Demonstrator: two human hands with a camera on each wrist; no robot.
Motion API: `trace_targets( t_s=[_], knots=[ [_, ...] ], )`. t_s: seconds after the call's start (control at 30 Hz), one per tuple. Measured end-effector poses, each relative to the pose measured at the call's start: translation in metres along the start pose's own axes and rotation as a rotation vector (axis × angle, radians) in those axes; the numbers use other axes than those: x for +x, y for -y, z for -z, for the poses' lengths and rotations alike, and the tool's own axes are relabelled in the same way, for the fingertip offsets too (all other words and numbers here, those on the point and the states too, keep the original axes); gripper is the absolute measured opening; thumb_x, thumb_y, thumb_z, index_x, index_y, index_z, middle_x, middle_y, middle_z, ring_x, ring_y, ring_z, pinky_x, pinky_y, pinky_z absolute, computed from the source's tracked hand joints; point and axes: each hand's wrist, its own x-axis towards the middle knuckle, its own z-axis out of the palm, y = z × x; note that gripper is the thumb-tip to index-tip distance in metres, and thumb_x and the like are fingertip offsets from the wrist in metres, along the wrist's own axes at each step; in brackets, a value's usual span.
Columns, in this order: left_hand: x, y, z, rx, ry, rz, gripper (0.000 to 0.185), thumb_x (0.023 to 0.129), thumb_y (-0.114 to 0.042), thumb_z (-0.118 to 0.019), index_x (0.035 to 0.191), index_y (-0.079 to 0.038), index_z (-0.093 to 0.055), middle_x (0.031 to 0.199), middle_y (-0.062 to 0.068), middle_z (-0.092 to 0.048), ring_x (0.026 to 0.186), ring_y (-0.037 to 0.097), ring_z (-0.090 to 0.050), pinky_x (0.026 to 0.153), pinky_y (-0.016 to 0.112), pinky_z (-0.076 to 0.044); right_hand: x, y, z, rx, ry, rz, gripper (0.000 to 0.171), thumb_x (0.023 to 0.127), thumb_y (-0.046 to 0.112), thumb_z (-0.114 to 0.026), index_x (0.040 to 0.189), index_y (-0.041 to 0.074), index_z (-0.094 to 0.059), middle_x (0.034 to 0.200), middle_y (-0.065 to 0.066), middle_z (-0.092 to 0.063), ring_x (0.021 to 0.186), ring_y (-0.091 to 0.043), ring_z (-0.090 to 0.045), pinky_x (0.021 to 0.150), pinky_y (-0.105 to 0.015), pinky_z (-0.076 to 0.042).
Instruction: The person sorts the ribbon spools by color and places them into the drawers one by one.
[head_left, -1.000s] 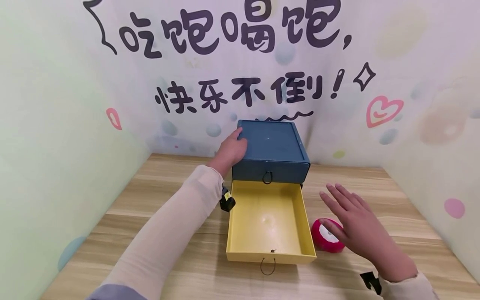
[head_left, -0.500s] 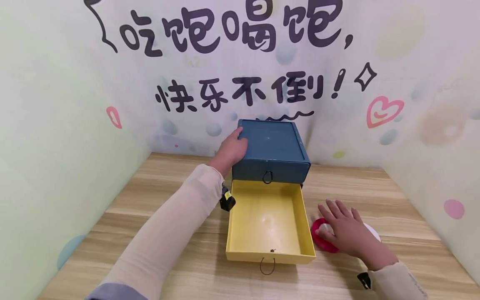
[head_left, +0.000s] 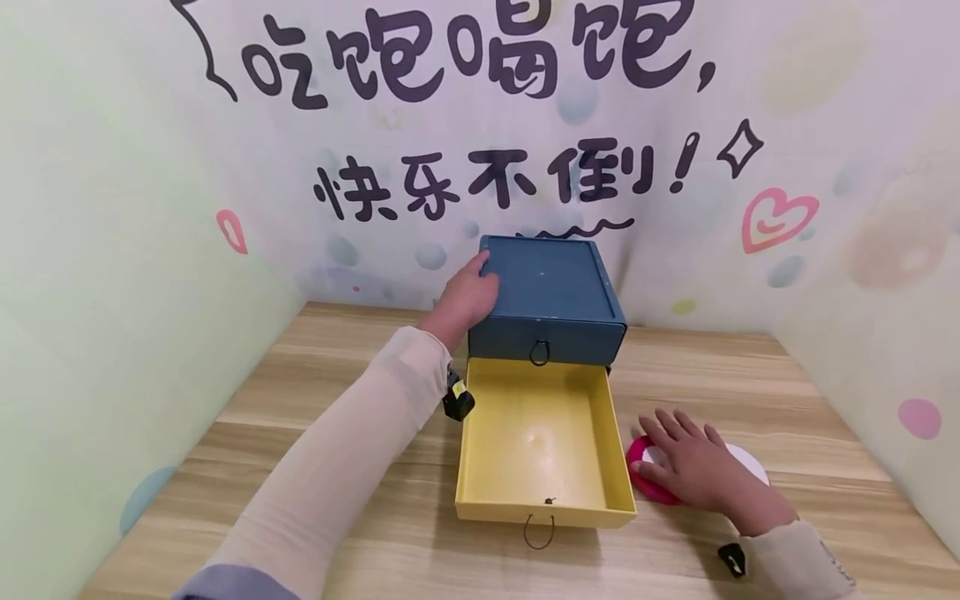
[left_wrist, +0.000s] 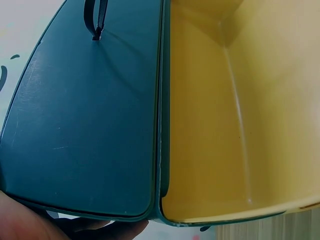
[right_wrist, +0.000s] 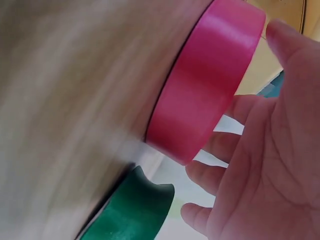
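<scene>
My left hand [head_left: 468,296] holds the left edge of a blue drawer box [head_left: 555,279], thumb over its top. In the left wrist view, its fingers [left_wrist: 117,231] show along the box's side. A yellow drawer [head_left: 536,442] with a thin loop pull is slid out below the blue front. To its right, my right hand [head_left: 697,471] hovers over or touches a red ribbon roll [right_wrist: 205,80], fingers spread. I cannot tell whether they touch it. A green ribbon roll [right_wrist: 130,210] lies beside it; its white face [head_left: 748,463] shows past my hand.
The wooden table [head_left: 337,400] meets a printed back wall [head_left: 420,250] and side walls left and right. A black loop pull [head_left: 539,353] hangs on the blue front. A small dark knot [head_left: 550,501] sits inside the drawer's front.
My right hand has come down over the ribbon rolls, with its fingers now covering part of the red one. My left hand stays on the box; the drawer has not moved.
</scene>
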Motion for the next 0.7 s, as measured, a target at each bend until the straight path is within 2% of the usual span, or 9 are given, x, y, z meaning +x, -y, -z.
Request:
trace_targets(
  t_s=[0.23,0.5,0.7],
  knots=[
    [0.0009,-0.0001,0.0001,0.004,0.007,-0.018,0.055,0.107,-0.035,-0.033,0.16,-0.031,-0.019,0.164,-0.001,-0.02,0.149,0.022,-0.019,0.117,0.045,-0.023,-0.0029,0.003,-0.0035,0.02,0.025,-0.001,0.092,0.085,0.073,-0.055,0.145,0.003,-0.05,0.146,-0.025,-0.046,0.136,-0.052,-0.034,0.101,-0.074,-0.026],
    [0.0003,-0.001,0.0007,0.004,0.009,-0.009,0.055,0.107,-0.035,-0.034,0.16,-0.032,-0.019,0.165,-0.002,-0.019,0.149,0.022,-0.019,0.117,0.046,-0.023,-0.0055,0.0055,-0.0038,0.033,0.029,0.01,0.099,0.078,0.073,-0.065,0.146,0.003,-0.048,0.146,-0.025,-0.046,0.135,-0.051,-0.036,0.101,-0.074,-0.026],
    [-0.0004,-0.0009,0.0005,0.005,0.005,-0.007,0.055,0.107,-0.035,-0.034,0.16,-0.032,-0.019,0.165,-0.002,-0.019,0.149,0.023,-0.019,0.117,0.046,-0.023,-0.0067,0.0062,-0.0031,0.039,0.043,-0.024,0.106,0.07,0.075,-0.07,0.145,0.003,-0.048,0.142,-0.024,-0.049,0.133,-0.051,-0.037,0.101,-0.075,-0.025]
  ],
)
